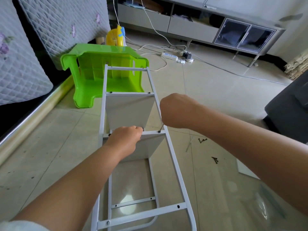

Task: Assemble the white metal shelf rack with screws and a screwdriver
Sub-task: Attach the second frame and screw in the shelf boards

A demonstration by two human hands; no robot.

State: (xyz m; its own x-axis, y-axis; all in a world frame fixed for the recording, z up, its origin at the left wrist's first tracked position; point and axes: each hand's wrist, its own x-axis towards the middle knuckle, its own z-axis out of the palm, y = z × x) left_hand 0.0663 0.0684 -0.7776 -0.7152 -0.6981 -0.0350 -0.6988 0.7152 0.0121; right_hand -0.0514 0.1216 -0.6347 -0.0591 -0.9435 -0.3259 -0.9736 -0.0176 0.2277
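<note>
The white metal shelf rack (173, 157) lies on its side on the tiled floor, ladder-like, with two white shelf panels (130, 110) fixed between its rails. My left hand (125, 139) grips the middle crossbar (150, 132) beside a black screw. My right hand (176, 110) is curled around a screwdriver (161, 128); only its thin metal shaft shows, with the tip on a black screw at the crossbar's right end. Loose black screws (215, 160) lie on the floor to the right.
An overturned green plastic stool (100, 72) lies just beyond the rack's far end. A quilted mattress (25, 64) leans at the left. A power strip with cables (170, 55) lies ahead, a low TV cabinet (233, 30) behind it, clear plastic packaging (266, 205) at lower right.
</note>
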